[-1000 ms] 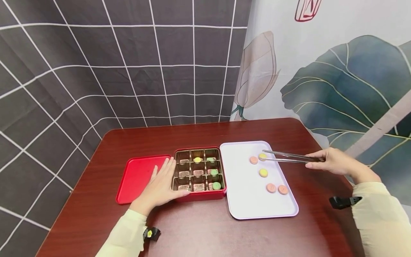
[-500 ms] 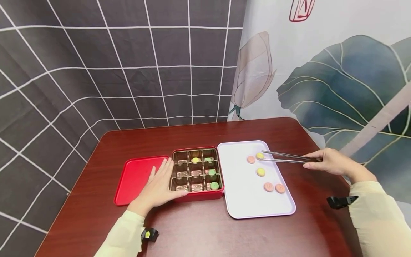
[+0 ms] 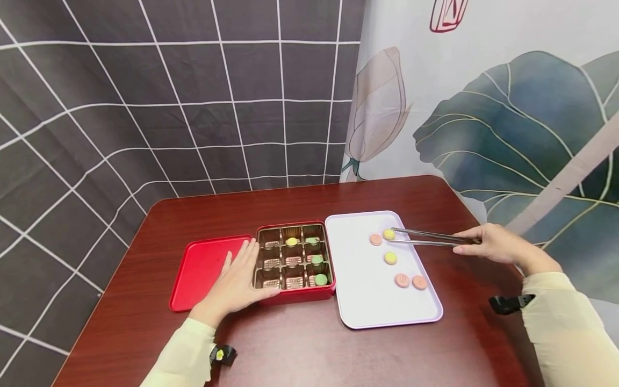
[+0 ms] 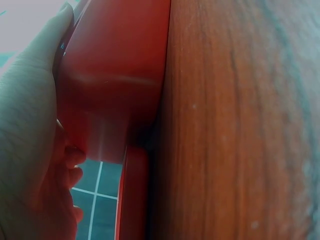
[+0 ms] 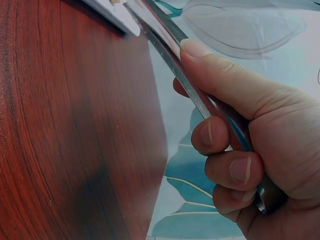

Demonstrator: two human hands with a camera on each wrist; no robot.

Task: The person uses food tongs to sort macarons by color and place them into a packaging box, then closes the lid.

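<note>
The right hand [image 3: 488,244] grips steel tongs [image 3: 420,238], long axis level, tips leftward at a yellow sweet [image 3: 388,234]. The white tray [image 3: 367,306] holds five sweets (two yellow, three pink). The left hand [image 3: 237,282] rests flat against the red box [image 3: 297,294].

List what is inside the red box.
The red box holds a brown nine-cell insert: a yellow sweet at back middle and three green sweets down the right column. The other cells show only ribbed bottoms.

I count five small round sweets on the pale lilac rectangular tray [image 3: 377,306]: three pink [image 3: 375,239], two yellow [image 3: 390,258]. The red nine-cell metal box [image 3: 300,294] holds four more, one yellow [image 3: 291,242] and three green [image 3: 321,279]. One red lid [image 3: 203,269], one pair of long steel tongs [image 3: 425,238].
</note>
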